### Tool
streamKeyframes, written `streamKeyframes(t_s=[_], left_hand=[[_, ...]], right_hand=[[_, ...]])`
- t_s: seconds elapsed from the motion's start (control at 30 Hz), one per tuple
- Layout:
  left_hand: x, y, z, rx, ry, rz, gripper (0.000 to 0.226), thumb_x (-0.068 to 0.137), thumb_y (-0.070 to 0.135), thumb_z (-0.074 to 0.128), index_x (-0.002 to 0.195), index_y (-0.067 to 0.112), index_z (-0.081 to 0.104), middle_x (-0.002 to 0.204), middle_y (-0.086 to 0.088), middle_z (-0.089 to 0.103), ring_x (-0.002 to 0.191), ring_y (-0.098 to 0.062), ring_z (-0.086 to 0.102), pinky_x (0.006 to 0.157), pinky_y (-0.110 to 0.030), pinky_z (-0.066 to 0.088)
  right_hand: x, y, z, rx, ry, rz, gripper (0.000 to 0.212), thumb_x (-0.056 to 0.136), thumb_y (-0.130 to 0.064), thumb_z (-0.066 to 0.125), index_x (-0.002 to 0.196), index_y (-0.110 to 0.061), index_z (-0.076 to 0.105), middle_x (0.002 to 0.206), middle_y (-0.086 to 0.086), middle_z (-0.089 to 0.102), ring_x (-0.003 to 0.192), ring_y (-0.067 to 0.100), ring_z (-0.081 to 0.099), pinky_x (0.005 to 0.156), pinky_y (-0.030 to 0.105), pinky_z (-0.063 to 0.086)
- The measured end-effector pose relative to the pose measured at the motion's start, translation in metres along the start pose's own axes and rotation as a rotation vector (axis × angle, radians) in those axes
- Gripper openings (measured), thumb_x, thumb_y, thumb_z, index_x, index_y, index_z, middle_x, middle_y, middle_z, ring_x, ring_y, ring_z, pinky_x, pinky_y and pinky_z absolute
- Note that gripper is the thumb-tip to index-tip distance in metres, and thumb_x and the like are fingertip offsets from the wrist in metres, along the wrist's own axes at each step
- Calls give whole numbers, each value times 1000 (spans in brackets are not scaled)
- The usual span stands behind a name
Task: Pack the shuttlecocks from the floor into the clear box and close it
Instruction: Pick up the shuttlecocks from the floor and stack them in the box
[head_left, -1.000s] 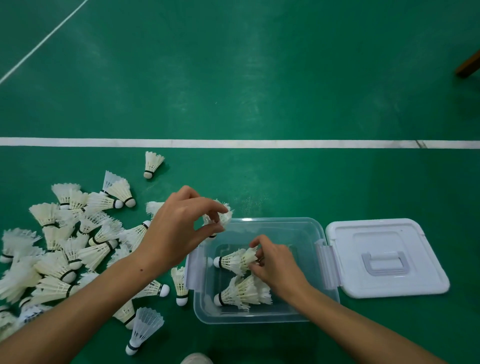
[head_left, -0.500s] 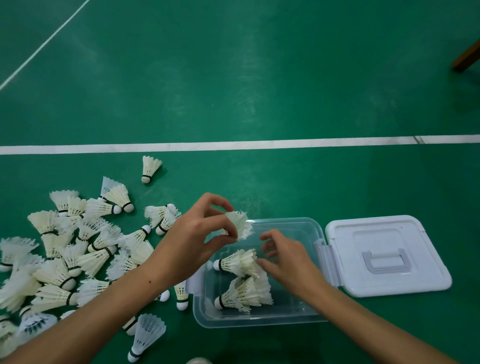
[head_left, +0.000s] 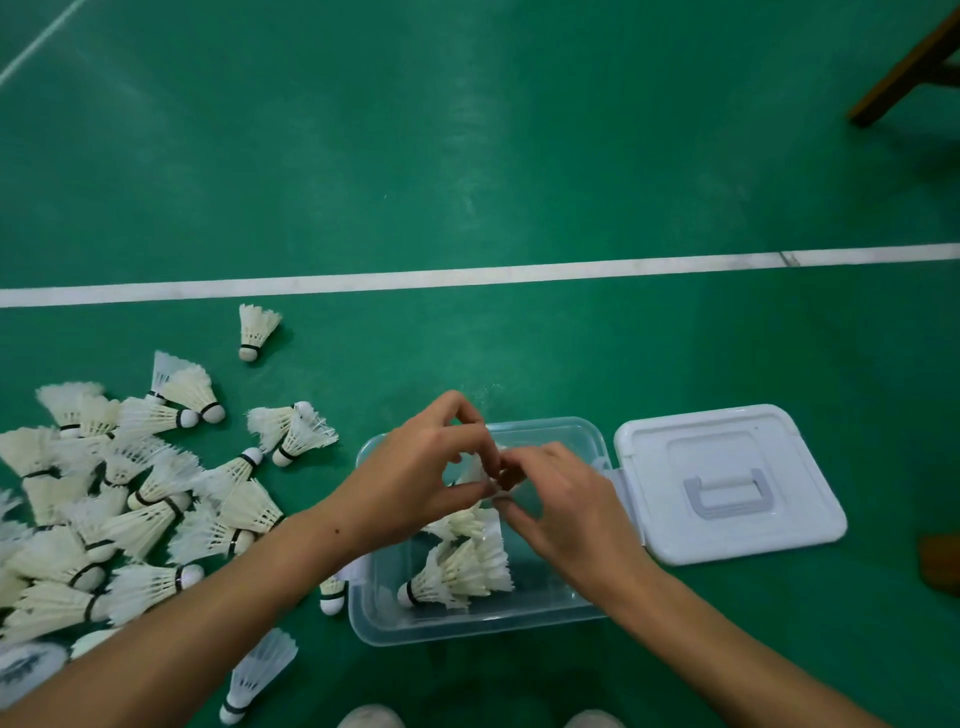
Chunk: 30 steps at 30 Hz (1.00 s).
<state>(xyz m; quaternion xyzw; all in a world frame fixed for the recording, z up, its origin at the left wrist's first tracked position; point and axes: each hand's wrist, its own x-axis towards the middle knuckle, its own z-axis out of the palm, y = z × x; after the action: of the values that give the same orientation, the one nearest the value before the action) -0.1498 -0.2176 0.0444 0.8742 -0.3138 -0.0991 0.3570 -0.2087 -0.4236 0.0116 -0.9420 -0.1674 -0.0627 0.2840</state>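
The clear box (head_left: 550, 621) stands open on the green floor, with a few white shuttlecocks (head_left: 460, 569) lying inside. Over its far half my left hand (head_left: 415, 480) pinches a white shuttlecock (head_left: 475, 473), which my fingers mostly hide. My right hand (head_left: 558, 501) meets it there, fingertips touching the same shuttlecock. A big pile of shuttlecocks (head_left: 119, 504) lies on the floor to the left of the box. The white lid (head_left: 727, 480) lies flat to the right of the box, handle side up.
A single shuttlecock (head_left: 255, 330) lies apart near the white court line (head_left: 519, 273). Another one (head_left: 254, 675) lies by my left forearm. A wooden furniture leg (head_left: 904, 73) stands at the top right. Shoe tips (head_left: 371, 717) show at the bottom edge.
My left hand has carried its shuttlecock rightward over the box. My right hand has risen from the shuttlecocks inside the box and now touches the one held by the left hand.
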Motion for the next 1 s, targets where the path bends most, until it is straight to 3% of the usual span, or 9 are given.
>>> streamKeyframes(t_s=[0.13, 0.3, 0.43, 0.53, 0.67, 1.0], left_hand=[[-11, -8, 10, -67, 26, -85, 40, 87, 29, 83, 122, 32, 64, 121, 18, 56, 108, -2, 64, 89, -22, 56], [-28, -23, 24, -2, -79, -254, 55, 86, 24, 85, 131, 33, 56, 128, 15, 59, 107, -2, 65, 92, -25, 57], [-26, -25, 42, 43, -145, -321, 69, 90, 16, 79, 148, 27, 45, 143, 5, 55, 125, -8, 57, 108, -26, 48], [-21, -32, 61, 117, -161, -355, 74, 89, 8, 78, 152, 23, 41, 153, 1, 50, 138, -15, 50, 115, -30, 43], [-18, -49, 78, 164, -163, -430, 78, 86, 0, 76, 150, 24, 40, 150, -3, 54, 135, -21, 54, 109, -39, 50], [-13, -57, 86, 238, -46, -505, 54, 89, -5, 66, 136, 18, 54, 128, -8, 66, 109, -25, 67, 88, -43, 60]], right_hand=[[-9, 8, -1, -147, 7, 101, 39, 83, -28, 86, 116, -27, 65, 95, -11, 77, 79, 15, 72, 59, 37, 60], [-12, 13, 13, -242, -85, 222, 49, 88, -18, 79, 131, -24, 58, 98, -5, 77, 76, 23, 72, 59, 38, 56], [-6, 16, 29, -191, -190, 300, 55, 94, -12, 70, 142, -26, 45, 105, -2, 75, 85, 25, 70, 71, 43, 58], [-3, 18, 36, -91, -244, 349, 58, 95, -14, 73, 142, -27, 43, 105, -1, 75, 90, 21, 71, 77, 39, 60], [3, 16, 43, 88, -341, 392, 60, 94, -13, 77, 144, -25, 46, 103, -3, 69, 93, 13, 67, 82, 27, 57], [13, 20, 67, 210, -403, 494, 46, 84, -5, 81, 120, -20, 56, 85, -3, 63, 76, 11, 62, 73, 38, 59]])
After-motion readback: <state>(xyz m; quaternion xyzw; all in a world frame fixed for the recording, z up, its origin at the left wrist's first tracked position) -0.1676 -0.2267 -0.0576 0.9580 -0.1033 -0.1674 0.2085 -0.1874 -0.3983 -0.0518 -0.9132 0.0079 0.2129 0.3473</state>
